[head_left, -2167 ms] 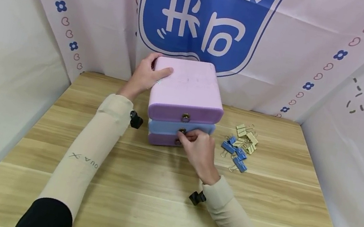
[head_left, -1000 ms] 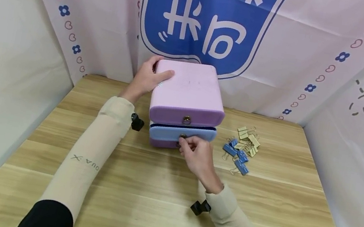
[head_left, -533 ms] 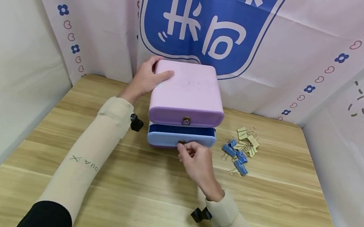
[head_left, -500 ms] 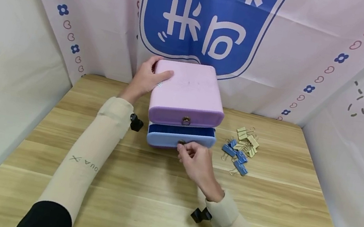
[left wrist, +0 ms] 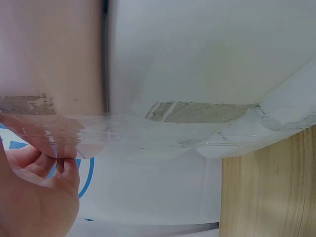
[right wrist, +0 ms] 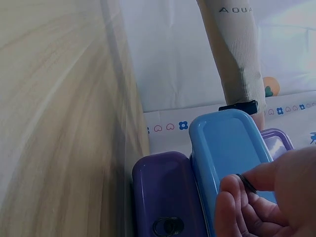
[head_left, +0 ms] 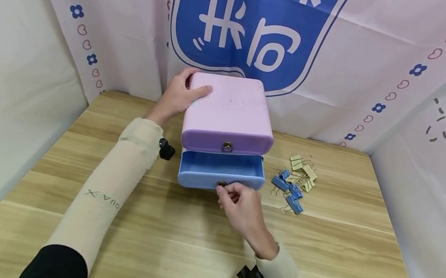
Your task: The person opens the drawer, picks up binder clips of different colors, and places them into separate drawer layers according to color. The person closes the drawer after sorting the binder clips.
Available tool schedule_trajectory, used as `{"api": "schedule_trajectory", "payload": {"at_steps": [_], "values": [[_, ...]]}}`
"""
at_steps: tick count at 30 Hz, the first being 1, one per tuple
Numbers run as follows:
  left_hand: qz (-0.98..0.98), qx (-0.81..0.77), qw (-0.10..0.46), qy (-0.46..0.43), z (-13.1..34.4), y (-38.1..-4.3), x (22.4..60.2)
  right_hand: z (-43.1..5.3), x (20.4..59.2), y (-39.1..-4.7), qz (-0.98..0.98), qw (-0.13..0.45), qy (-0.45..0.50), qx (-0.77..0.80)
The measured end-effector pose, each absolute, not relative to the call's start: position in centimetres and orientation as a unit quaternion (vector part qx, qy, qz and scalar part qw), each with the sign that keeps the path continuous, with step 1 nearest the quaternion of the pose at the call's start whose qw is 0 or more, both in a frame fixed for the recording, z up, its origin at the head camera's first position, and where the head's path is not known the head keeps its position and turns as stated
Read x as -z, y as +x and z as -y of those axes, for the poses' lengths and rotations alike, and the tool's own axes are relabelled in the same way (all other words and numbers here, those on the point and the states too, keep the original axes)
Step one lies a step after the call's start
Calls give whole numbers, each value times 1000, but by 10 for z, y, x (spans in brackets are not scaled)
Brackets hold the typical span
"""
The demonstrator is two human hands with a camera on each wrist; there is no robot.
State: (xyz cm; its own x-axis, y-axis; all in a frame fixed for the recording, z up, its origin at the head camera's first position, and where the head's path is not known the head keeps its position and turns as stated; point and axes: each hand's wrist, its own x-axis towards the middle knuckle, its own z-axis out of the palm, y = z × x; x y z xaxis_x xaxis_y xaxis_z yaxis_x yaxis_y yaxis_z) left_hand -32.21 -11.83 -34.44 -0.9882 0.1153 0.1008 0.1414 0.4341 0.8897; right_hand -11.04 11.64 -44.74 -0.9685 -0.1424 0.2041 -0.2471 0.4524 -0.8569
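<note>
A small chest of drawers [head_left: 228, 105] with a pink top stands against the back cloth. My left hand [head_left: 179, 95] grips its back left corner, thumb on top and fingers round the side; in the left wrist view, my left hand [left wrist: 42, 197] has its fingertips at the casing's edge. The blue middle drawer [head_left: 198, 181] is pulled out, its bare floor showing. With thumb and forefinger my right hand [head_left: 242, 208] pinches the dark ring knob [right wrist: 246, 183] on that drawer's front. The purple top drawer [head_left: 200, 140] is closed; the purple bottom drawer [right wrist: 165, 192], also closed, shows in the right wrist view.
Right of the chest lie several blue binder clips [head_left: 294, 204] and several yellow binder clips [head_left: 309, 173] in a loose pile. The wooden table [head_left: 168, 253] meets a printed back cloth [head_left: 340, 75] and white side cloths.
The blue drawer has gone from closed to well out toward me, drawn by my right hand on its knob. My left hand stays on the chest.
</note>
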Motion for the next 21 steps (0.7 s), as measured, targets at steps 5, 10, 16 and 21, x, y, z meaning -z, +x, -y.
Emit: {"api": "schedule_trajectory", "payload": {"at_steps": [5,10,16,21], "values": [[847,526,8,-74,119,-322,344,-118,447,-104,855,46,120,-503],[846,528,9,-76,118,-321,343,-120,447,-100,855,47,126,-501],[846,529,4,-72,118,-319,343,-123,450,-95,856,47,128,-498],[845,531,8,-71,118,-319,343,-124,452,-92,858,38,131,-495]]}}
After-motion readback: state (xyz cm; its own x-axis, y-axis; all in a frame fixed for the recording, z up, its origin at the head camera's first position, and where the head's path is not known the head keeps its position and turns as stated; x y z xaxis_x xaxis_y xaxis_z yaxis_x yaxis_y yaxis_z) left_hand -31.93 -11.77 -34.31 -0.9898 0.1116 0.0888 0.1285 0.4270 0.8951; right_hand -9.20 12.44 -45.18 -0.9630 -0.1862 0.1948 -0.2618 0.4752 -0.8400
